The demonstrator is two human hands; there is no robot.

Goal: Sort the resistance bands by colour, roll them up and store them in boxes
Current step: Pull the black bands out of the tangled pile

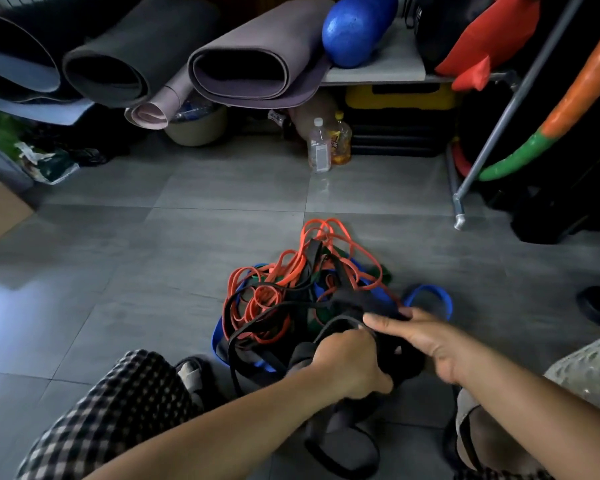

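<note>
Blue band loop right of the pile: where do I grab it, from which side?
Pinch its outer arc, coming from the right: there the blue band loop lies clear on the floor, while its inner end runs under the right hand by the pile.

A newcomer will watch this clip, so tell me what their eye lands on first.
The tangle of bands mid-floor, its orange loops brightest against the grey tiles. At its near edge the left hand grips a black band while the right hand lies over it. Behind, a blue ball sits on the shelf beside rolled mats.
</note>
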